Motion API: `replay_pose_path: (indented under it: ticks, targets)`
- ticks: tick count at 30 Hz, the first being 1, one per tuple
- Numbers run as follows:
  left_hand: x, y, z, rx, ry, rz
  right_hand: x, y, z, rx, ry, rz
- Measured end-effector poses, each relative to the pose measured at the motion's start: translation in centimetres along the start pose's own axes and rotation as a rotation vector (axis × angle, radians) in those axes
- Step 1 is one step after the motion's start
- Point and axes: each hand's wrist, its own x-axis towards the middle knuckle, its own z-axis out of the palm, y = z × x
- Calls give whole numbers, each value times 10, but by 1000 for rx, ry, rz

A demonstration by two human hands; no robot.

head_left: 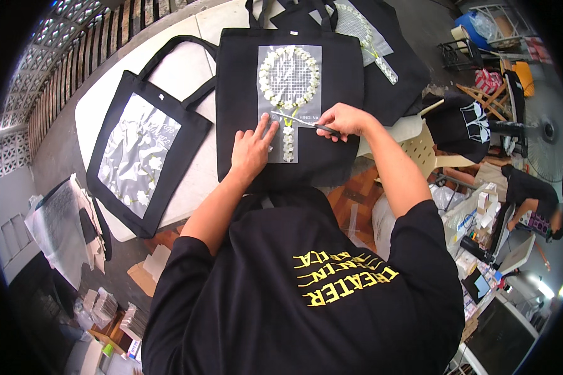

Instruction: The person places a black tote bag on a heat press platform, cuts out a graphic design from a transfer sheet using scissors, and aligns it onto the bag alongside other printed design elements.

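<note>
A black tote bag [238,75] lies flat on the table before me. On it sits a clear film sheet [314,94] with a racket-shaped print edged in white flowers. My left hand [251,150] rests flat on the sheet's lower left side with its fingers apart, holding nothing. In my right hand [349,122] is a pair of scissors [326,129] with black handles. Their slim blades point left across the neck of the racket print, close to my left fingertips. Whether the blades are cutting into the film I cannot tell.
A second black tote bag [97,159] with a crinkled film lies left on the white table [181,72]. More black bags [388,81] overlap at the far right. A beige plastic chair [424,153] stands by the table's right edge. Further right are a fan [540,134] and another person [532,194].
</note>
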Motion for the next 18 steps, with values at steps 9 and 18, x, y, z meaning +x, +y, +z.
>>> replay_pose_path:
  ticks: [9, 18]
  targets:
    - [1, 1, -4, 12, -63, -13, 59, -60, -30, -429, -175, -117]
    - [-2, 6, -2, -22, 3, -74, 0, -13, -57, -39, -246, 104]
